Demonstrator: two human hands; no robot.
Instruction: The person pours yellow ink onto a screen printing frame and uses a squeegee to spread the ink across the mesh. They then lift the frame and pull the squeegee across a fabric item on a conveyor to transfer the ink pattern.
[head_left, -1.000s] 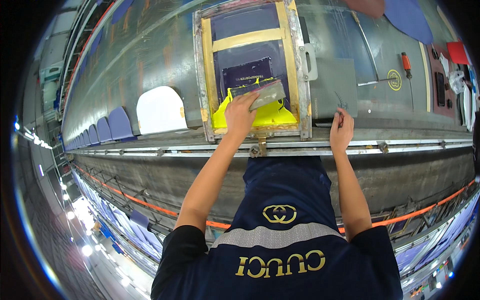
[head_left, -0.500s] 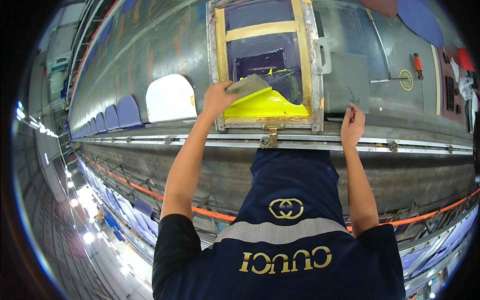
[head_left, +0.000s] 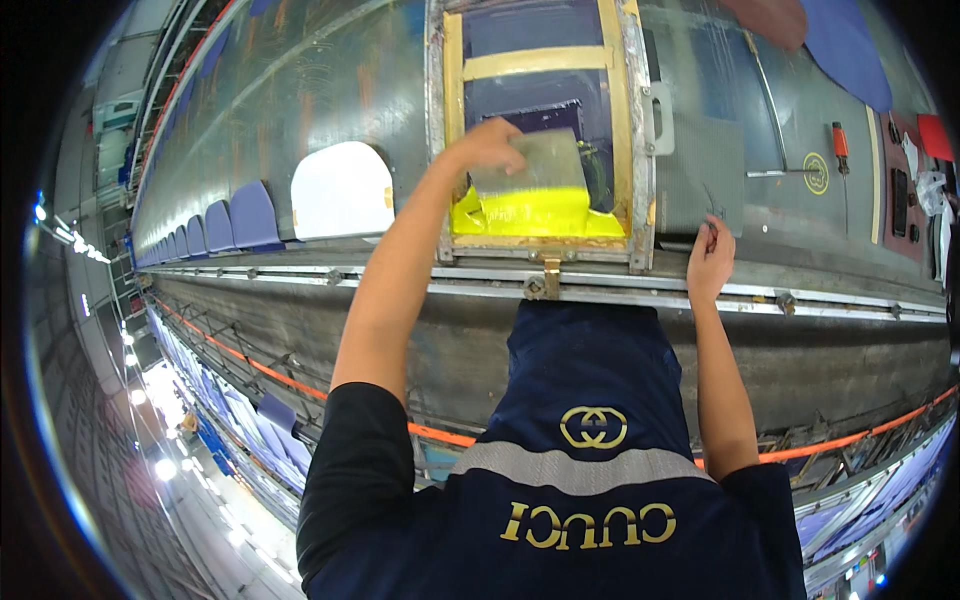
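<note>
My left hand (head_left: 488, 148) is closed on the upper left part of a flat grey squeegee (head_left: 540, 160). Its lower edge rests in a thick pool of bright yellow ink (head_left: 540, 215) at the near end of a screen printing frame (head_left: 642, 200). The frame has metal sides, and yellowish tape borders its dark mesh. A dark rectangular patch of the mesh shows partly behind the squeegee. To the right, my right hand (head_left: 710, 262) has its fingers pinched together by the near edge of a grey textured sheet (head_left: 695, 170). Whatever is between those fingers is too small to make out.
A metal rail (head_left: 420, 282) runs along the table's near edge. Left of the frame lies a white rounded panel (head_left: 342, 190), with a row of purple panels (head_left: 255, 215) beyond it. At right are a red-handled screwdriver (head_left: 840, 140), a metal rod (head_left: 768, 100) and a dark phone (head_left: 899, 200).
My left hand has moved right and slightly away with the squeegee, which now sits flatter over the ink. The ink has spread into a wider band. My right hand has barely shifted.
</note>
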